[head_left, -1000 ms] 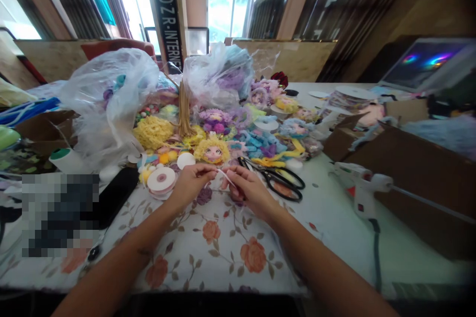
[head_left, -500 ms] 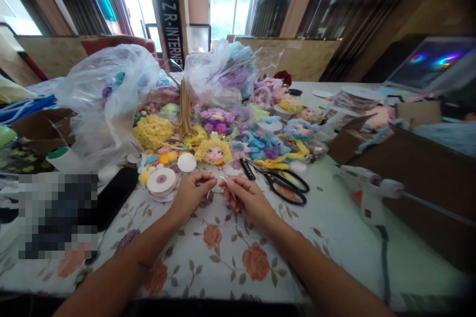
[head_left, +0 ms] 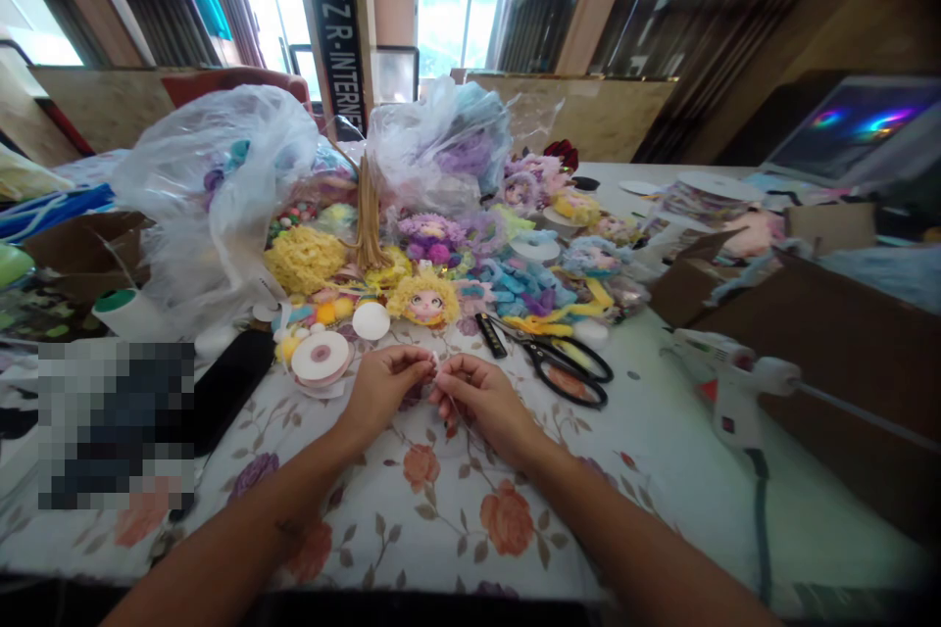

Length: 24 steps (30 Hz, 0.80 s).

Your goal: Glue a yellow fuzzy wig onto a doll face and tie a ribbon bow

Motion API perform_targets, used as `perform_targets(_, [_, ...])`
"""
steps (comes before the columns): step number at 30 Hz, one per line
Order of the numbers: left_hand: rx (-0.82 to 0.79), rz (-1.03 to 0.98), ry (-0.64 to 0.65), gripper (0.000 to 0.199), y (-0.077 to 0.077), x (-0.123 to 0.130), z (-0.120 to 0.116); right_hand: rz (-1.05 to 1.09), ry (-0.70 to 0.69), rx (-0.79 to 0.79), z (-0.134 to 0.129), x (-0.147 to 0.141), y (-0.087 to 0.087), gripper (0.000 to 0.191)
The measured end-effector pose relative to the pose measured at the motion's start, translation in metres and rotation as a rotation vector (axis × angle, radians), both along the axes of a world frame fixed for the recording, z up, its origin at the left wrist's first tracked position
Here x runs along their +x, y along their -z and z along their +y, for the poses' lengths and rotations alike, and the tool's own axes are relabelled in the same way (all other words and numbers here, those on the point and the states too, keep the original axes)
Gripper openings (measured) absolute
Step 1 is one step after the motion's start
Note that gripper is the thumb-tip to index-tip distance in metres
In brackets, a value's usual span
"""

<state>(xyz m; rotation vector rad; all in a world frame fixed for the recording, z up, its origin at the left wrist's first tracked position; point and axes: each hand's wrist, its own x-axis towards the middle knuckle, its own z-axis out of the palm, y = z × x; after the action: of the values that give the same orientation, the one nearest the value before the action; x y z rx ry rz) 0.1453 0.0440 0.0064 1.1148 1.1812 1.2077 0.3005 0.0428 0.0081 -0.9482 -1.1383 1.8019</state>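
Above the flowered tablecloth [head_left: 412, 529], my left hand [head_left: 382, 390] and my right hand [head_left: 489, 402] meet fingertip to fingertip. Both are closed in a pinch on a thin white strip [head_left: 435, 359]; whether it is ribbon or cord is too small to tell. A fine pale strand seems to hang below my right fingers. Just beyond the hands lies a doll head [head_left: 424, 302] with curly yellow hair. A ribbon spool [head_left: 321, 357] and a white disc [head_left: 371, 321] sit by my left hand. Black-handled scissors [head_left: 569, 372] rest to the right of my right hand.
Clear plastic bags [head_left: 221, 157] and fuzzy coloured pieces [head_left: 521, 284] are heaped at the back. A glue gun [head_left: 735, 377] lies at right beside a cardboard box [head_left: 845, 362]. A black phone-like object [head_left: 227, 392] and a thread cone [head_left: 128, 313] are at left.
My hands have come closer together, so their fingertips now nearly touch. The white strip between them stands more upright. The things on the table have stayed in place.
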Motion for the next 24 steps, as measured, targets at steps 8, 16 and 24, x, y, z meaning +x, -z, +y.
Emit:
perform_targets(8, [-0.006,-0.039,0.019,0.033,-0.001,-0.003,-0.003,-0.076,0.069,0.000,0.000,-0.002,0.002,0.026])
perform_targets(16, [0.017,-0.063,0.018,0.036,-0.003,-0.001,-0.006,-0.061,0.088,0.019,-0.002,-0.004,-0.004,0.030])
perform_targets(24, [0.061,0.034,-0.008,0.032,-0.009,0.003,-0.009,-0.130,0.108,0.060,-0.002,-0.004,-0.006,0.027])
